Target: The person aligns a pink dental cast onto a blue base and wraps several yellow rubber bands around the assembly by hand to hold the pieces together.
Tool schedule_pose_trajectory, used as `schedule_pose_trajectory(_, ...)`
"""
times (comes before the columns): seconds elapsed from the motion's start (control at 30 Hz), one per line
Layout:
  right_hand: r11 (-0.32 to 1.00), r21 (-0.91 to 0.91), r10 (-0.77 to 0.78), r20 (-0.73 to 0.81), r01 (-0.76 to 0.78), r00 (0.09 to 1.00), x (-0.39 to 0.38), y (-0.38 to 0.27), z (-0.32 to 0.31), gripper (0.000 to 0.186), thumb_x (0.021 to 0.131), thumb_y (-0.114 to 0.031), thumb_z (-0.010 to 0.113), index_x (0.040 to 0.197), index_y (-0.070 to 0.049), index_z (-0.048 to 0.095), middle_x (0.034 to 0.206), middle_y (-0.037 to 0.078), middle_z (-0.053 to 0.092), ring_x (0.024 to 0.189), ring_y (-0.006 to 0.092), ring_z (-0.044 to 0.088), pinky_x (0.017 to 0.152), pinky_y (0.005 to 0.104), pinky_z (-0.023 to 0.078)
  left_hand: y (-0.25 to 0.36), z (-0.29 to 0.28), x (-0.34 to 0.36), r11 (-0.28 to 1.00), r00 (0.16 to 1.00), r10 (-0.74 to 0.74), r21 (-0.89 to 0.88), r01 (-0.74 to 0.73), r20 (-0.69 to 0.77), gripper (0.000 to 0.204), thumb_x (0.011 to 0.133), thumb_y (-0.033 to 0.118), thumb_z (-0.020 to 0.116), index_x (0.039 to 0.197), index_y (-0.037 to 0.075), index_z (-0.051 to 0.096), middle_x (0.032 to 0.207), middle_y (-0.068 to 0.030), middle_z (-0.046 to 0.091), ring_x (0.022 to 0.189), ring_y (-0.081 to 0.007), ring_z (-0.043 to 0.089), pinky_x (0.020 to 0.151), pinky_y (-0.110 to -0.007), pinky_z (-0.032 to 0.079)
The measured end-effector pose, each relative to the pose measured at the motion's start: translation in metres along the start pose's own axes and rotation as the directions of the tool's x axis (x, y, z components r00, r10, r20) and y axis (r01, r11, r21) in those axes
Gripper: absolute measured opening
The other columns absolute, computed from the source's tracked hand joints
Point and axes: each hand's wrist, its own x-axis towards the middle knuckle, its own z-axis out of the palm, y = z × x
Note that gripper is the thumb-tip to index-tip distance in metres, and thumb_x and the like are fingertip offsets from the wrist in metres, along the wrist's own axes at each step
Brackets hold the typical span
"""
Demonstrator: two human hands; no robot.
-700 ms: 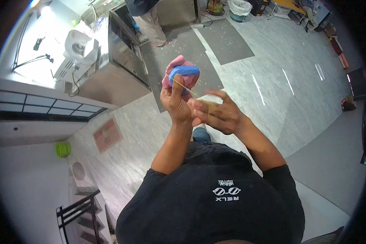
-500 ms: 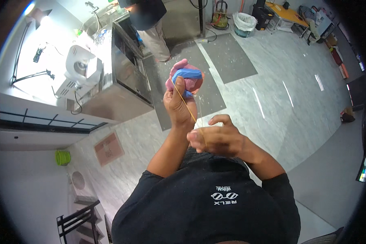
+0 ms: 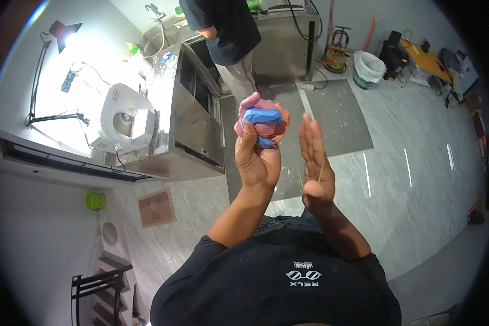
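Observation:
My left hand [image 3: 258, 165] is closed around a lumpy bundle [image 3: 266, 128] of pink, blue and orange pieces, held up in front of me. Its thumb presses on the near side, below a faceted blue piece [image 3: 262, 116]. A thin yellow rubber band [image 3: 263, 134] runs across the bundle's near face. To the right, apart from the bundle, my right hand [image 3: 317, 155] is upright with its fingers stretched out. A thin yellowish strand [image 3: 321, 173] lies against its palm; I cannot tell where it ends.
At the left, a metal counter [image 3: 198, 133] carries a white machine [image 3: 126, 117] and a lit lamp [image 3: 65, 33]. A person [image 3: 228, 38] stands beyond my hands. Grey mats [image 3: 337, 117] lie on the floor. A lined bin [image 3: 368, 68] and gas cylinder [image 3: 337, 54] stand far right.
The band no longer stretches from the bundle down to my right hand; it lies across the bundle. My right hand moved right and up, fingers straightened. The view shifted.

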Motion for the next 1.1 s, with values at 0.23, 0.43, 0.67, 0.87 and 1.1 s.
schedule_pose_trajectory(0.23, 0.982, 0.14, 0.081, 0.279, -0.124, 0.957, 0.115, 0.043, -0.089, 0.124, 0.069, -0.058, 0.088, 0.16, 0.004, 0.031, 0.16, 0.022, 0.044, 0.15, 0.032, 0.041, 0.126, 0.0465, 0.027, -0.038, -0.012, 0.067, 0.926, 0.985, 0.167, 0.337, -0.171, 0.042, 0.072, 0.096, 0.044, 0.075, 0.141, -0.006, 0.05, 0.134, -0.0197, 0.062, 0.123, -0.0294, 0.063, 0.109, -0.044, 0.049)
schedule_pose_trajectory(0.43, 0.94, -0.332, 0.066, 0.391, 0.074, 0.918, 0.192, 0.053, -0.116, 0.112, 0.055, -0.052, 0.101, 0.141, 0.007, 0.059, 0.129, 0.02, 0.072, 0.125, 0.0284, 0.066, 0.123, 0.0578, 0.027, -0.066, -0.03, 0.112, 0.868, 0.962, 0.273, 0.437, -0.236, -0.025, 0.068, 0.087, 0.034, 0.087, 0.13, -0.011, 0.058, 0.116, -0.015, 0.068, 0.106, -0.0214, 0.069, 0.097, -0.034, 0.055)
schedule_pose_trajectory(0.67, 0.934, -0.358, 0.133, 0.333, -0.006, 0.934, 0.237, 0.096, -0.094, 0.1, 0.058, -0.053, 0.1, 0.131, 0.005, 0.064, 0.119, 0.019, 0.073, 0.116, 0.0272, 0.07, 0.12, 0.0522, 0.036, -0.064, -0.075, 0.153, 0.669, 0.932, 0.362, 0.695, -0.263, 0.004, 0.072, 0.091, 0.042, 0.082, 0.131, -0.013, 0.057, 0.124, -0.018, 0.068, 0.111, -0.0233, 0.068, 0.099, -0.035, 0.054)
schedule_pose_trajectory(0.87, 0.992, -0.081, 0.109, 0.189, -0.095, 0.976, 0.27, 0.131, -0.042, 0.088, 0.061, -0.04, 0.103, 0.127, 0.002, 0.061, 0.117, 0.013, 0.069, 0.113, 0.0212, 0.068, 0.101, 0.0365, 0.053, -0.032, -0.108, 0.205, 0.721, 0.94, 0.34, 0.634, -0.281, 0.031, 0.064, 0.089, 0.026, 0.085, 0.135, -0.01, 0.058, 0.125, -0.0164, 0.068, 0.114, -0.0221, 0.067, 0.103, -0.035, 0.053)
schedule_pose_trajectory(1.1, 0.944, -0.326, 0.001, 0.154, 0.05, 0.988, 0.304, 0.147, 0.008, 0.087, 0.062, -0.043, 0.102, 0.123, 0.0, 0.058, 0.116, 0.013, 0.067, 0.109, 0.0208, 0.067, 0.097, 0.0369, 0.055, 0.015, -0.14, 0.252, 0.642, 0.924, 0.287, 0.665, -0.381, 0.253, 0.056, 0.09, 0.016, 0.083, 0.133, -0.01, 0.058, 0.132, -0.0211, 0.066, 0.121, -0.0248, 0.064, 0.108, -0.038, 0.05)
